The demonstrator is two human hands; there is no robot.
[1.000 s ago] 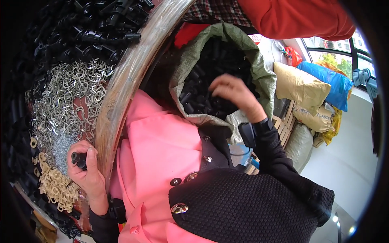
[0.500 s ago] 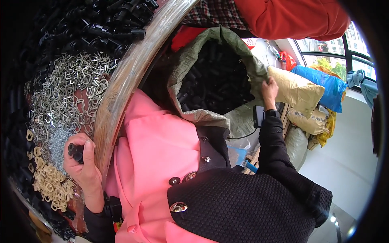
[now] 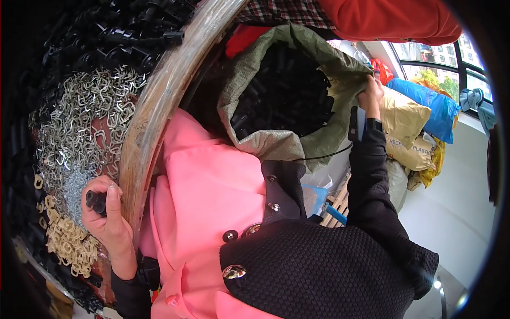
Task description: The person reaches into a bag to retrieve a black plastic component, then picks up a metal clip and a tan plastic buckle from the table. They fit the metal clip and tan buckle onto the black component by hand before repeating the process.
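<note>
- The left hand point(image 3: 109, 223) is curled around a short black tube point(image 3: 96, 203); the tube sits between the raised thumb and the bent fingers, near the top of the fist.
- The tube's long axis slants from upper left to lower right in the view; one round end points up and left, partly toward the camera; the fingers hide some of its length, so its full shape cannot be told.
- The held tube is over the table's near side, close to the wooden table edge point(image 3: 151, 117); grey grains point(image 3: 77, 186) lie just beyond it, and beige rings point(image 3: 66, 236) lie below it in the view.
- The right hand point(image 3: 373, 95) is closed on the rim of a green-grey sack point(image 3: 271, 142); the hand is at the sack's upper right, with a fold of cloth drawn to a corner in its grip.
- The sack's mouth is wide and faces up toward the camera; the drawn corner points right, at the hand; the lower body is mostly hidden, so its long axis cannot be told.
- Black pieces point(image 3: 281, 98) lie inside the sack, well apart from the right hand; metal clips point(image 3: 95, 111) are spread across the table on the other side of the edge.
</note>
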